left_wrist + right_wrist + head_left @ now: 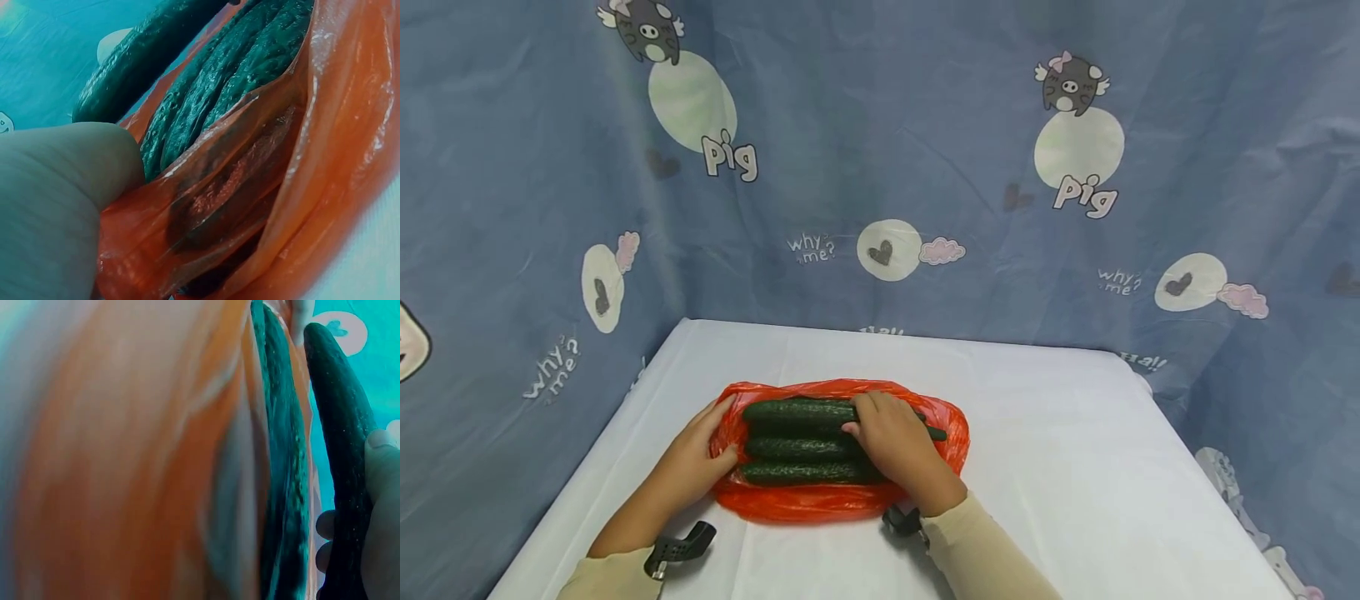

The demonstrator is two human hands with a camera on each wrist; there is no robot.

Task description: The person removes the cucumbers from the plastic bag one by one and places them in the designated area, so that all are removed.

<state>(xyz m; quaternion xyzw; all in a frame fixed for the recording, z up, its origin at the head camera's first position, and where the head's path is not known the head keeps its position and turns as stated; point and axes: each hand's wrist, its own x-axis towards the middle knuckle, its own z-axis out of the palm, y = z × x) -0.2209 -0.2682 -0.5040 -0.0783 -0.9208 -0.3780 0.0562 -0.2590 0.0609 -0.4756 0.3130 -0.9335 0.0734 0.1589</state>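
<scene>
A red plastic bag (pixel 797 505) lies on the white table with its mouth spread wide, and several dark green cucumbers (pixel 808 473) lie side by side in it. My right hand (pixel 901 446) grips one cucumber (pixel 340 425) near its right part, thumb on the near side and fingers on the far side. In both wrist views that cucumber is raised above the others. At the bag's left end, my left hand (pixel 694 462) holds the rim, with the thumb (pixel 69 169) against the plastic in the left wrist view.
The white cloth-covered table (pixel 1045 467) extends around the bag. A blue curtain (pixel 955 150) printed with pigs and hearts hangs behind and along the sides. Black straps with small devices sit at the left wrist (pixel 681 546) and right wrist (pixel 901 520).
</scene>
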